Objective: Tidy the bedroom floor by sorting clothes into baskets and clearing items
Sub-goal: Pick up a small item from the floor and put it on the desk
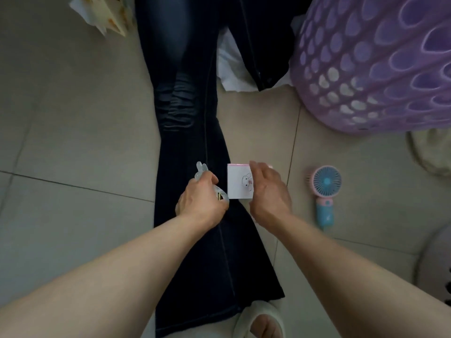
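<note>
Dark blue flared jeans point(192, 98) lie stretched along the tiled floor from the top of the view to my feet. Over the lower leg, my left hand point(201, 198) is closed around a clear rabbit-shaped hair clip point(201, 170), whose ears stick out above my fingers. My right hand point(269, 189) grips a small white packet point(238, 182) with a pink zip edge and a cartoon figure on it. The two hands are close together, just above the jeans. A purple perforated laundry basket point(380, 67) stands at the upper right.
A pink and blue handheld fan point(325, 191) lies on the tiles to the right of my hands. White cloth point(230, 69) sits under a second dark garment point(263, 40) near the basket. A patterned bag point(107, 13) is at the top left. My slipper point(260, 318) shows at the bottom.
</note>
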Tool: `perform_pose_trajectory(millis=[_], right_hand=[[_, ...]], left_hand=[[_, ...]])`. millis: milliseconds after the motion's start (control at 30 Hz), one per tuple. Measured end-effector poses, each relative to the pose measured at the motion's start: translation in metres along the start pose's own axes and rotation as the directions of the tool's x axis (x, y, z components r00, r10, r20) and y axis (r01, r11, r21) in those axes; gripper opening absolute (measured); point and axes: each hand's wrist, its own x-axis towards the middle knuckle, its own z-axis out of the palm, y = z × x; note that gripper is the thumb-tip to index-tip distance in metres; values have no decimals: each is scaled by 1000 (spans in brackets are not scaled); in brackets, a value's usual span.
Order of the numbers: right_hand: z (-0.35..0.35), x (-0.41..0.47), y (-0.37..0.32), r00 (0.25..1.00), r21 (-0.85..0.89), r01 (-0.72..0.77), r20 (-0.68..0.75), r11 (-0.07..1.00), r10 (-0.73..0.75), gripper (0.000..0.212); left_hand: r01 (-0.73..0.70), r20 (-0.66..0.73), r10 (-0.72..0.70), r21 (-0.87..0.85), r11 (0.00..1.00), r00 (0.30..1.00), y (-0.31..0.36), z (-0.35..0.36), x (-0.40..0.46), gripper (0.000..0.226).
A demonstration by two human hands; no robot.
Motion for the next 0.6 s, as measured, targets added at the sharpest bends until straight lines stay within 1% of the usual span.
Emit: perform_pose_trajectory(millis=[100, 200, 267, 333, 433, 533, 600], right_hand=[[22, 17, 2, 999, -114, 51, -7, 992, -52, 85], [34, 28, 4, 995, -243, 94, -18, 965, -102, 89], [35, 31, 4, 993, -320, 97, -40, 943, -115, 92], [34, 30, 4, 995, -360, 65, -47, 931, -88, 93], [23, 19, 1, 998, -328, -28, -64, 944, 7, 83], [0, 0, -6, 997, -282, -78, -28, 956, 73, 92], [-21, -16, -14, 993, -179, -116, -5, 977, 117, 97]], left_hand=[[-4, 3, 4, -30, 1000, 1000, -9, 13, 14, 46], [-8, 14, 8, -25, 1000, 1000, -14, 21, 23, 48], [-3, 19, 4, -22, 1000, 1000, -16, 22, 26, 48], [3, 25, -2, -31, 1000, 1000, -17, 20, 25, 48], [4, 28, -3, -41, 999, 1000, -15, 10, 19, 46], [21, 0, -21, -40, 999, 1000, -10, -8, 1, 43], [44, -17, -45, -45, 998, 999, -5, -24, -17, 42]])
